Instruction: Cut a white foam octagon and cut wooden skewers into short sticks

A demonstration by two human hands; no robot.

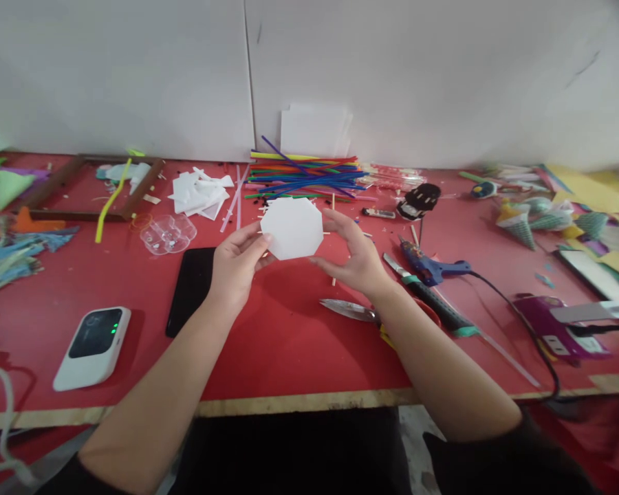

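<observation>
A white octagonal piece of card (291,229) is held up over the table, its flat face toward me. My left hand (240,265) grips its left edge, thumb on the front and fingers behind. Thin wooden sticks (333,201) show past the card's edges; how they relate to it is hidden. My right hand (355,254) curves around the right side with thumb and fingers apart, close to the edge; whether the fingertips touch it is unclear. Below the right wrist lie scissors (348,310) with their handles partly covered by the forearm.
Coloured pipe cleaners (309,175) lie at the back, before stacked white cards (314,130). On the right are a utility knife (438,306), a blue glue gun (430,265) with its cord, and a purple power strip (560,330). Leftward sit a black phone (190,289) and a white device (93,347).
</observation>
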